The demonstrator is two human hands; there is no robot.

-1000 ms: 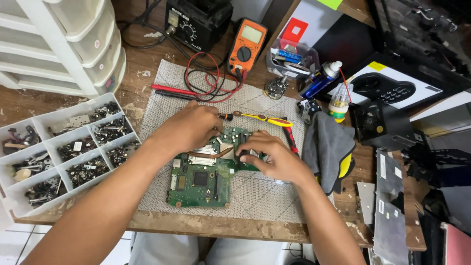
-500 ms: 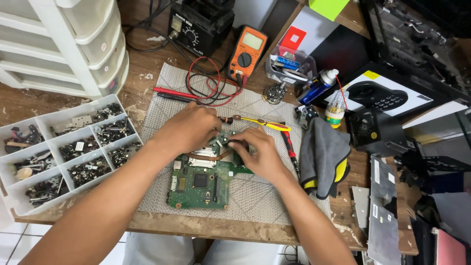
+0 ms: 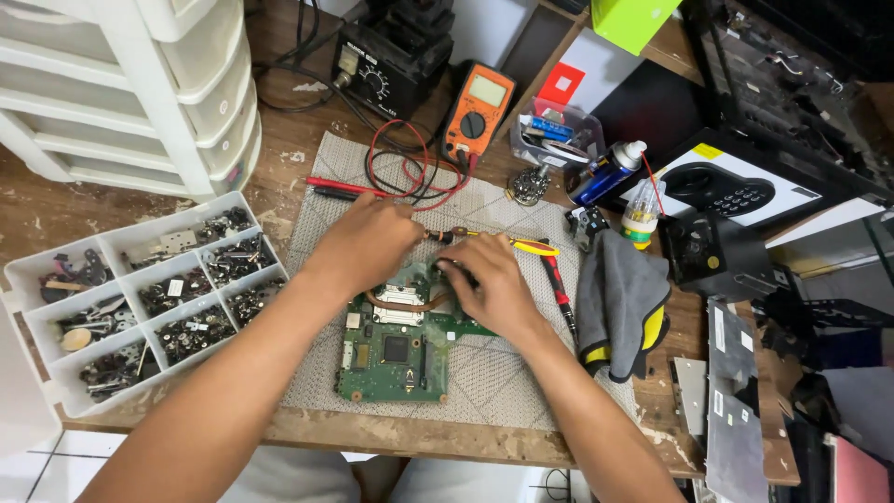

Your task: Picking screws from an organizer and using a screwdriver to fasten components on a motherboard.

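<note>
A green circuit board lies on a grey mesh mat in the middle of the wooden bench. A copper heat pipe with a metal plate crosses its upper part. My left hand rests curled on the board's top left edge, fingers closed near the black tip of a yellow-handled screwdriver. My right hand presses down on the board's upper right corner, fingers bent over a dark part there. What the fingers pinch is hidden.
A white parts tray with several screw-filled compartments sits at the left. Behind it stands a white drawer unit. An orange multimeter with red leads, a soldering station, a spray can, a red-handled screwdriver and a grey-yellow cloth surround the mat.
Both hands have stayed on the board's upper edge, with the right hand shifting a little left and up. The head view has moved slightly.
</note>
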